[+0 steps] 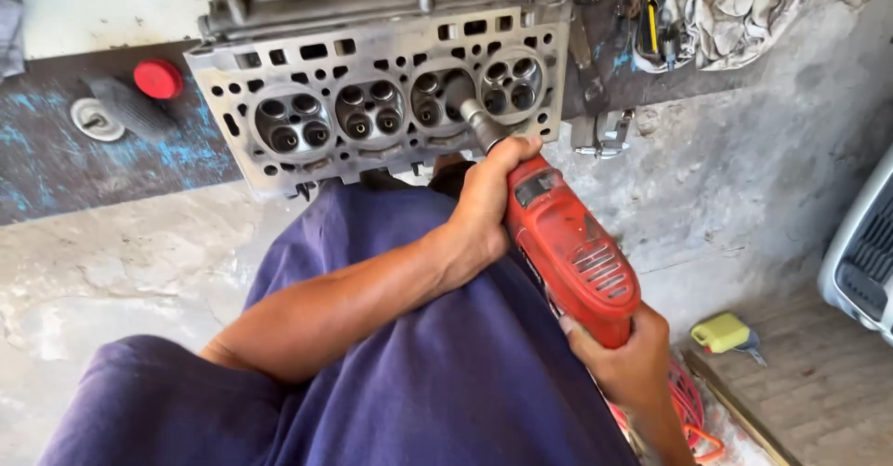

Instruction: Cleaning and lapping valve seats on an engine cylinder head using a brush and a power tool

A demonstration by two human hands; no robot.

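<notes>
Left hand wraps drill front; right hand closed on rear grip. Drill tip sits in head chamber.

Our left hand is curled tight in a grip, forearm reaching forward across our body; our right hand is clenched lower, wrist bent upward.

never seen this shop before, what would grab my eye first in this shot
First the red power drill in the middle, gripped by the left hand near its nose and the right hand at its rear. Its tip sits in a chamber of the grey metal cylinder head propped above. A red round cap lies at upper left.
</notes>
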